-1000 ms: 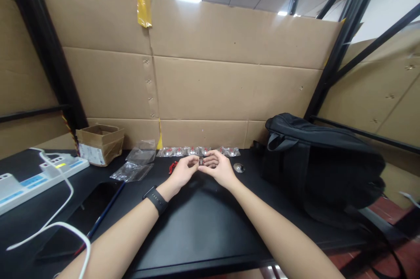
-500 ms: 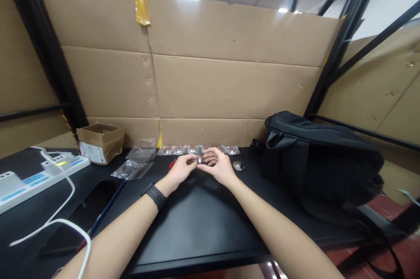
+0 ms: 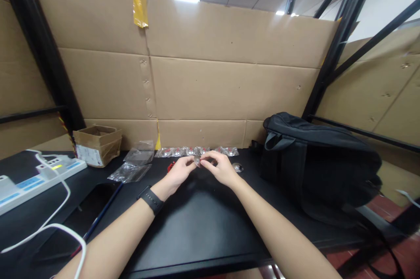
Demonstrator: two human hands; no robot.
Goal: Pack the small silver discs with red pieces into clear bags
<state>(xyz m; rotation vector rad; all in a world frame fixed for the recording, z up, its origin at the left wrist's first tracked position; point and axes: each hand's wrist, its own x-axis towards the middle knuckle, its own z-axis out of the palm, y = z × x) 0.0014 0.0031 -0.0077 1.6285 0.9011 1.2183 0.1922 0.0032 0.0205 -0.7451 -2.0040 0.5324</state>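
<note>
Between my two hands, above the black tabletop, is a small round shiny metal piece [image 3: 197, 161]. My left hand [image 3: 179, 171], with a black watch [image 3: 151, 199] on its wrist, pinches it from the left side. From the right, the thumb and fingers of my right hand [image 3: 223, 168] close on its other edge. Fingers hide part of it, so its exact kind is unclear. Just left of my left hand lies a red item [image 3: 171, 166], partly covered. A similar round metal piece [image 3: 238, 167] rests on the table to the right of my right hand.
Clear-wrapped round pieces [image 3: 177, 152] line the back, before a cardboard wall [image 3: 203, 90]. Plastic bags [image 3: 131, 171], an open cardboard box [image 3: 98, 145], a dark phone-like slab [image 3: 95, 204] and a power strip [image 3: 36, 185] with white cables lie left. A black backpack [image 3: 321, 169] fills the right.
The metal piece has turned, showing more of its round face. My right fingers, earlier spread around it, have drawn together at its edge. The view has shifted slightly.
</note>
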